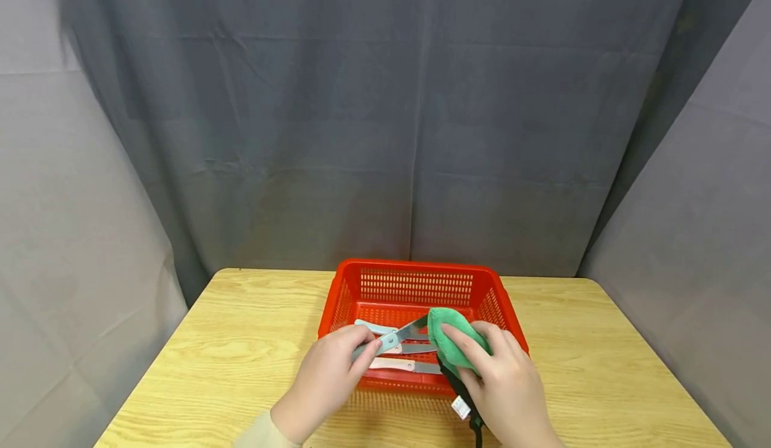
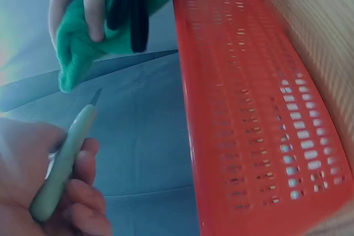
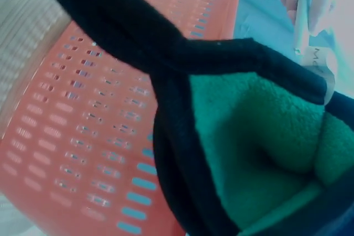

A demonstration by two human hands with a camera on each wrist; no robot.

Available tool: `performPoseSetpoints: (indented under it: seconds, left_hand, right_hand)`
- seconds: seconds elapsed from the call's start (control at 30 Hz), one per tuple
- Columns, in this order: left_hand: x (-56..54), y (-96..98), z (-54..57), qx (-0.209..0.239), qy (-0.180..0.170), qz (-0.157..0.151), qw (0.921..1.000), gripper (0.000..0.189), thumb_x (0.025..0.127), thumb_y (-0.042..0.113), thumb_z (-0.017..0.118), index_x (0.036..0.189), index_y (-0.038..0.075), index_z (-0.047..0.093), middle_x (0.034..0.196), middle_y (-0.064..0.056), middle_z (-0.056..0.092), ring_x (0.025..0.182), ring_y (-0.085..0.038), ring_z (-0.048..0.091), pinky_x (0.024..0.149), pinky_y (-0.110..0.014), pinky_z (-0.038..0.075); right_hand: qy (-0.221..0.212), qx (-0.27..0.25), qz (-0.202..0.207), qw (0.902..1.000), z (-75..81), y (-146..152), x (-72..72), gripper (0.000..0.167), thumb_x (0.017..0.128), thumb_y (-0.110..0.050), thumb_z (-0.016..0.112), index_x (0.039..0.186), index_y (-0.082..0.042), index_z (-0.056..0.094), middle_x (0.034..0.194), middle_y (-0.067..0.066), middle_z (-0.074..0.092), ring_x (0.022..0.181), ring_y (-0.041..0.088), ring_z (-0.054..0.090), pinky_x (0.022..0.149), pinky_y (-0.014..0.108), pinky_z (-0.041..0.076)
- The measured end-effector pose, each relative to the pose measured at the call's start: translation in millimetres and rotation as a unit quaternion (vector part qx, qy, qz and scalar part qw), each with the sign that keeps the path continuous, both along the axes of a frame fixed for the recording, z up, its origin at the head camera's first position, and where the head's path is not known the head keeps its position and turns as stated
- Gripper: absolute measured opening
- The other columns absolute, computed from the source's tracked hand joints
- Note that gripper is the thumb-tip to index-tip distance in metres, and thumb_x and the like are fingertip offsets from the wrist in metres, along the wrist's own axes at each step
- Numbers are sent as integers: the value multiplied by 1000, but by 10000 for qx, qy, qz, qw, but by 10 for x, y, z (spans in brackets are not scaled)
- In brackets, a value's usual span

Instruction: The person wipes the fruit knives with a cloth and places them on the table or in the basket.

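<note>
My left hand grips the pale green-blue handle of a knife above the front of a red plastic basket. The blade points up and right, its tip end hidden at a green cloth with black edging. That cloth is pinched in my right hand, thumb and fingers on either side of it. Its black edge strip and a white label hang below. Inside the basket lie several more knives, among them one with a pale blue handle and one with a pale pink handle.
The basket has slotted walls and stands on a light wood table, both forearms coming in over the front edge. Grey curtains hang behind the table, with pale cloth walls at both sides.
</note>
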State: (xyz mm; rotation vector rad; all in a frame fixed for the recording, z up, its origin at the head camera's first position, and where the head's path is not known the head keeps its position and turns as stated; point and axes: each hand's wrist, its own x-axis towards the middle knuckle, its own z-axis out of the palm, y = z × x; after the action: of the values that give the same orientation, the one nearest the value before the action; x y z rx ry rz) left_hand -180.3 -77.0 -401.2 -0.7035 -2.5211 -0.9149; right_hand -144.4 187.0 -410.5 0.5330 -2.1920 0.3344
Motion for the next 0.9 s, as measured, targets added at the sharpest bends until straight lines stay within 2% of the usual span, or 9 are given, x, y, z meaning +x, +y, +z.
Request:
performPoseSetpoints:
  seconds: [0.2, 0.37, 0.4, 0.5, 0.6, 0.67, 0.7, 0.8, 0.9]
  left_hand:
    - [-253, 3, 51, -766, -49, -231, 9968, 18, 96, 23, 73, 80, 19, 66, 76, 11, 48, 66, -5, 42, 61, -20, 41]
    - [-466, 61, 50, -1726, -171, -519, 9835, 24, 96, 25, 73, 75, 16, 67, 70, 9, 47, 66, -9, 44, 65, -24, 43]
    - [-498, 80, 48, -1880, -198, -571, 9803, 26, 96, 26, 74, 73, 17, 66, 68, 8, 46, 65, -9, 43, 64, -24, 43]
    - [-557, 140, 33, -2195, -321, -713, 9725, 31, 95, 26, 74, 68, 18, 63, 66, 8, 47, 64, -8, 43, 62, -23, 41]
    - [-571, 197, 5, -2423, -482, -785, 9658, 27, 94, 27, 76, 71, 17, 67, 69, 8, 51, 64, -7, 44, 59, -23, 42]
    - [-566, 227, -17, -2560, -592, -779, 9617, 23, 94, 28, 76, 76, 16, 71, 72, 8, 55, 65, -7, 46, 60, -24, 43]
    - [-561, 238, -26, -2635, -629, -761, 9596, 20, 94, 29, 76, 78, 16, 73, 74, 8, 56, 65, -7, 47, 61, -25, 44]
    - [-558, 256, -51, -2834, -732, -707, 9536, 19, 93, 31, 77, 80, 18, 75, 76, 8, 56, 65, -8, 48, 62, -28, 44]
    - [-566, 259, -56, -2964, -809, -722, 9489, 19, 92, 31, 78, 78, 19, 74, 75, 9, 55, 65, -8, 47, 63, -28, 43]
  right_hand:
    - [143, 15, 7, 9999, 3, 67, 24, 78, 60, -8, 97, 130, -29, 70, 108, 11, 66, 91, 28, 64, 64, 45, 58]
    - [109, 48, -2, 9999, -9, 80, 34, 77, 60, -9, 97, 129, -29, 71, 108, 12, 66, 91, 28, 64, 63, 45, 58]
    - [67, 46, 0, 10000, -13, 83, 35, 66, 69, -16, 95, 130, -29, 71, 109, 12, 66, 91, 28, 64, 64, 46, 58]
    - [-44, -5, 25, 10000, -24, 91, 37, 36, 97, -41, 71, 131, -28, 70, 110, 13, 65, 93, 29, 64, 65, 47, 59]
    - [-81, -54, 42, 9999, -40, 98, 35, 54, 105, -54, 30, 130, -28, 71, 110, 13, 65, 92, 30, 64, 66, 48, 59]
    - [-70, -47, 32, 10000, -49, 101, 34, 56, 106, -56, 29, 130, -28, 71, 110, 13, 65, 92, 30, 64, 67, 47, 59]
    - [-57, -43, 36, 10000, -52, 102, 35, 54, 106, -55, 30, 130, -28, 71, 110, 13, 65, 92, 29, 64, 67, 48, 59]
    - [81, 27, 57, 9999, -55, 106, 42, 35, 97, -41, 70, 129, -28, 71, 109, 13, 65, 92, 29, 64, 66, 46, 59]
    - [263, 68, 107, 9996, -57, 108, 43, 65, 69, -16, 93, 129, -28, 71, 108, 12, 66, 90, 28, 65, 64, 46, 59]
